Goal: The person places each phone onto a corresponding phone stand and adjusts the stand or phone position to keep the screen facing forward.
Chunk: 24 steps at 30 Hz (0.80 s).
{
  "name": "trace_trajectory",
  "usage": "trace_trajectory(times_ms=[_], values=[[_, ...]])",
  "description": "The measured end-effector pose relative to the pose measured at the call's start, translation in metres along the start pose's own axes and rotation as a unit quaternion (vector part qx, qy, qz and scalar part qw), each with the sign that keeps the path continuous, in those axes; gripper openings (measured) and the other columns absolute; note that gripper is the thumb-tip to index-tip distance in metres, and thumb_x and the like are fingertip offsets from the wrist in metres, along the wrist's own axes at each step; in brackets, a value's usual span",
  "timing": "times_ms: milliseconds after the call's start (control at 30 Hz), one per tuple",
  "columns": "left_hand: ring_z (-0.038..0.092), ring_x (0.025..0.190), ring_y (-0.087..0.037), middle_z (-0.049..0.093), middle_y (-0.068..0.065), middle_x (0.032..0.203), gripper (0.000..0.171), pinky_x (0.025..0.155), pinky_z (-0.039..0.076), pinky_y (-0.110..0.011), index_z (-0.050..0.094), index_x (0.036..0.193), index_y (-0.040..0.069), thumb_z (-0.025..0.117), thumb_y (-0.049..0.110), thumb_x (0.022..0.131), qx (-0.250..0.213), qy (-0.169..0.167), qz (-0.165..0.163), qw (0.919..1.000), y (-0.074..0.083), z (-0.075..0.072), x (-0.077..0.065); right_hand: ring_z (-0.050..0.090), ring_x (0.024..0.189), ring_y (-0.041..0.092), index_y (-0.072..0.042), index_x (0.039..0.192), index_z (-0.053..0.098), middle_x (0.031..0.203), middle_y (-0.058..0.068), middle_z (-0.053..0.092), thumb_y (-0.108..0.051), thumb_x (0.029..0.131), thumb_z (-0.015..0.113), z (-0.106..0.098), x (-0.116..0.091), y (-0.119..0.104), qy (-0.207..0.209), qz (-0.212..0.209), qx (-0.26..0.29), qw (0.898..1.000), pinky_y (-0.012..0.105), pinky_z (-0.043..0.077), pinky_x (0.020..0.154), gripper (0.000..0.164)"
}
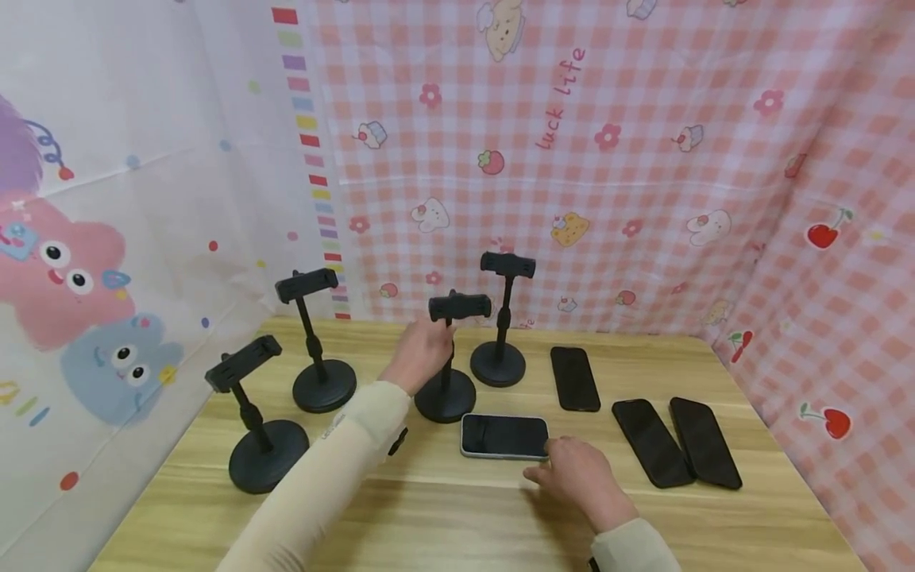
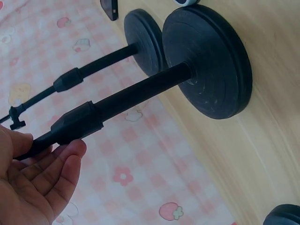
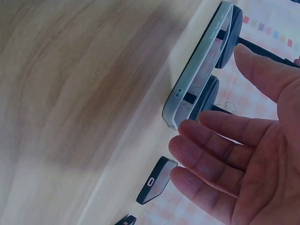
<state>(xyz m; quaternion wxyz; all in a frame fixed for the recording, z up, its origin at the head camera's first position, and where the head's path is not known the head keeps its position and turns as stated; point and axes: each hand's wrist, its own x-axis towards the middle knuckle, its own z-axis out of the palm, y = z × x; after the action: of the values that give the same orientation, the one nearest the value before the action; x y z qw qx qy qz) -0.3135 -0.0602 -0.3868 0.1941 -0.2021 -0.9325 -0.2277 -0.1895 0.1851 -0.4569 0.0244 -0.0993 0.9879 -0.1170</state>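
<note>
My left hand (image 1: 420, 354) grips the upper pole of a black phone stand (image 1: 445, 399), just under its clamp. In the left wrist view, thumb and fingers of the left hand (image 2: 40, 180) pinch the thin rod above the collar of the stand (image 2: 140, 93). A phone with a pale edge (image 1: 504, 437) lies screen up in front of that stand's round base. At its right end is my right hand (image 1: 577, 480), fingertips right by the phone's corner. The right wrist view shows the right hand (image 3: 248, 159) with relaxed, parted fingers beside the pale-edged phone (image 3: 199, 70).
Another stand (image 1: 498, 364) is behind the held one; two more, a rear stand (image 1: 325, 386) and a front stand (image 1: 268, 456), are at left. Black phones lie at right: a rear phone (image 1: 575, 378), a middle phone (image 1: 652, 442) and a right phone (image 1: 706, 442). Patterned cloth (image 1: 608, 183) borders the table.
</note>
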Motion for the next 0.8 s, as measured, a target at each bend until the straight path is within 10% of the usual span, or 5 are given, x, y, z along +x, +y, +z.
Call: trace_trajectory(times_ms=[200, 633, 800], values=[[0.046, 0.045, -0.02, 0.046, -0.003, 0.055, 0.011, 0.045, 0.038, -0.032, 0.06, 0.102, -0.001, 0.057, 0.009, 0.101, 0.016, 0.043, 0.023, 0.9987, 0.004, 0.006, -0.004, 0.065, 0.077, 0.033, -0.001, 0.086, 0.069, 0.082, 0.012, 0.066, -0.038, 0.081, 0.078, 0.0, 0.0, 0.002, 0.006, -0.002, -0.002, 1.0, 0.049, 0.052, 0.07, 0.038], [0.067, 0.095, -0.03, 0.068, -0.017, 0.11, 0.051, 0.083, 0.054, -0.046, 0.061, 0.12, 0.002, 0.061, 0.047, 0.097, -0.112, -0.004, -0.087, 0.9898, -0.006, -0.013, -0.026, 0.066, 0.081, 0.034, 0.0, 0.093, 0.071, 0.088, 0.013, 0.069, -0.038, 0.081, 0.078, 0.0, -0.001, 0.003, 0.001, 0.002, 0.003, 1.0, 0.05, 0.052, 0.073, 0.041], [0.062, 0.113, -0.032, 0.06, -0.017, 0.128, 0.071, 0.09, 0.052, -0.049, 0.042, 0.146, 0.008, 0.072, 0.041, 0.09, -0.108, 0.062, -0.034, 0.9916, -0.004, -0.031, -0.031, 0.066, 0.082, 0.035, 0.0, 0.093, 0.071, 0.088, 0.014, 0.069, -0.039, 0.081, 0.078, 0.001, -0.002, 0.003, 0.0, 0.005, 0.005, 1.0, 0.051, 0.052, 0.074, 0.041]])
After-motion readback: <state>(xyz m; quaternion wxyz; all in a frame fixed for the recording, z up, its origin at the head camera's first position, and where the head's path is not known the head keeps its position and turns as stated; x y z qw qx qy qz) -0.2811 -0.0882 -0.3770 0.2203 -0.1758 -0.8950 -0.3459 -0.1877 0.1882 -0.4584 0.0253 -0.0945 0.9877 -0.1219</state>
